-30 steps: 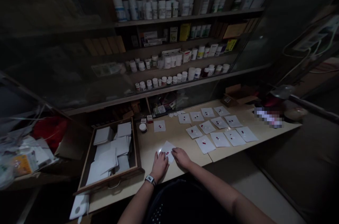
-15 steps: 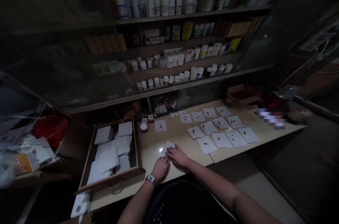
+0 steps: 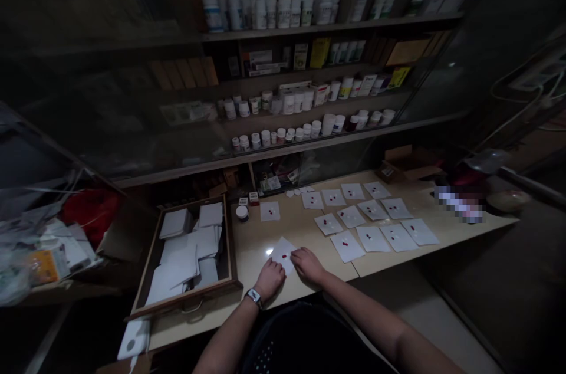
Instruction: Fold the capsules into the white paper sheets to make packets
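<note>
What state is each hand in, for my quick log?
Left hand: on the edge of the white paper sheet; grip cannot be told.
Right hand: on the same sheet; grip cannot be told.

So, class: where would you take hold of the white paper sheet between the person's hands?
Pinch the far corner of the white paper sheet from beyond: it lies flat on the counter, and that corner stands clear of the left hand and right hand.
</note>
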### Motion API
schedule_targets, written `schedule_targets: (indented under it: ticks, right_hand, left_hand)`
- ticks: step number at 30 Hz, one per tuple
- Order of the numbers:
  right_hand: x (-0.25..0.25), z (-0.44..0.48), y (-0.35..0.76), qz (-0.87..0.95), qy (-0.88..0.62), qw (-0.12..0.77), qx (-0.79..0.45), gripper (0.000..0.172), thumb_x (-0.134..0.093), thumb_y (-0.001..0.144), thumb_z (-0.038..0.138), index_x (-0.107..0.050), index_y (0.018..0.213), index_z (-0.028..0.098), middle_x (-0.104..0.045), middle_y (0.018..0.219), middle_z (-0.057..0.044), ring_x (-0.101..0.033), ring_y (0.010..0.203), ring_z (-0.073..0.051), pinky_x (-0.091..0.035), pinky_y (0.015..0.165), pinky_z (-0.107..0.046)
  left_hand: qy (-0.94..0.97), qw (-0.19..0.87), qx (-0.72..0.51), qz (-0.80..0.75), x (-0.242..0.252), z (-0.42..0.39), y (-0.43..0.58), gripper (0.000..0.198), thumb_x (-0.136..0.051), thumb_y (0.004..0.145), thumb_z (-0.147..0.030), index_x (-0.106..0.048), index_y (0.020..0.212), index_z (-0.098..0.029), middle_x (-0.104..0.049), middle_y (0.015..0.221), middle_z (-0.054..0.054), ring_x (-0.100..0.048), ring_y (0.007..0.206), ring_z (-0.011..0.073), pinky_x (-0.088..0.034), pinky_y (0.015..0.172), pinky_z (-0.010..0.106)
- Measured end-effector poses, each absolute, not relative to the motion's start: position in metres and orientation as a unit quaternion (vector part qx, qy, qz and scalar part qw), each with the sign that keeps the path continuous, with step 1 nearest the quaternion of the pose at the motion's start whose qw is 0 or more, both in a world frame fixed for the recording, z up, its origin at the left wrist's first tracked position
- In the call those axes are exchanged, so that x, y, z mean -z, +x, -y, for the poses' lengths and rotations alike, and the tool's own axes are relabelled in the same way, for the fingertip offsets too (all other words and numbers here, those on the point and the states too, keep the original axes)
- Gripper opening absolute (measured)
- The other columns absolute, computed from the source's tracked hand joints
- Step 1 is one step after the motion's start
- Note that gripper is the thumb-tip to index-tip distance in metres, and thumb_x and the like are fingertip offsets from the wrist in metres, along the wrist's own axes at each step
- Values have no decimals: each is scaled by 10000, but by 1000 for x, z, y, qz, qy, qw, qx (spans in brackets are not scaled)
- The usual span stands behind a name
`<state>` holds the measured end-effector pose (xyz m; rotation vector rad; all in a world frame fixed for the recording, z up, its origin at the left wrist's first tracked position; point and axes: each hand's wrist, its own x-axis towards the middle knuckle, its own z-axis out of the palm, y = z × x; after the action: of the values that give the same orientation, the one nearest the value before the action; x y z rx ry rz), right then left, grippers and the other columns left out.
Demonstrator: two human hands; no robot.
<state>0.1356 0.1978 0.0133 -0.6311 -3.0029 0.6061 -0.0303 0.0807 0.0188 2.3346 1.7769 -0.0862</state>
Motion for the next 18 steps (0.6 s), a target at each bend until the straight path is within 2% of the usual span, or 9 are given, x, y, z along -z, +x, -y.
schedule_targets:
  ticks: [5, 7, 9, 11, 15, 18]
  right_hand:
    - [-10, -197, 141, 962, -194, 21, -189, 312, -416, 888, 141, -662, 1079, 151, -644, 1150, -141, -554, 1049, -240, -357, 953, -391]
    - [-9, -197, 140, 962, -200, 19, -187, 301, -412, 893, 143, -670, 1048, 152, -653, 1108, -134, -556, 1023, -237, -361, 937, -383]
    - [-9, -197, 139, 960, -211, 17, -184, 289, -413, 894, 149, -675, 1017, 147, -659, 1068, -129, -557, 995, -237, -370, 912, -371]
    - [-8, -196, 137, 958, -220, 17, -183, 281, -417, 890, 151, -676, 998, 146, -660, 1054, -125, -557, 979, -236, -377, 893, -360]
    - [-7, -197, 136, 955, -226, 11, -193, 278, -425, 871, 143, -675, 992, 155, -658, 1042, -115, -559, 964, -229, -378, 884, -350]
    - [-9, -196, 137, 952, -232, 4, -201, 276, -446, 846, 139, -676, 996, 159, -652, 1044, -119, -557, 973, -232, -379, 889, -356]
  left_hand:
    - [799, 114, 58, -587, -25, -89, -30, 194, -435, 933, -99, -612, 1013, -99, -646, 960, 134, -600, 929, 238, -450, 836, 378]
    - [799, 113, 59, -587, -28, -91, -29, 187, -465, 948, -192, -611, 1020, -101, -643, 977, 140, -598, 942, 249, -457, 825, 380]
    - [793, 116, 61, -595, -30, -93, -26, 268, -514, 938, -337, -614, 1025, -104, -639, 1002, 150, -594, 967, 270, -463, 832, 393]
    - [780, 124, 67, -610, -32, -95, -22, 332, -537, 915, -406, -616, 1026, -103, -637, 1018, 161, -595, 985, 286, -469, 838, 405]
    - [765, 138, 75, -625, -33, -101, -16, 213, -450, 937, -200, -609, 1023, -87, -649, 990, 164, -626, 940, 262, -481, 824, 395]
    - [761, 143, 68, -629, -34, -102, -18, 226, -405, 926, -86, -599, 1042, -85, -657, 975, 151, -639, 919, 238, -484, 810, 368]
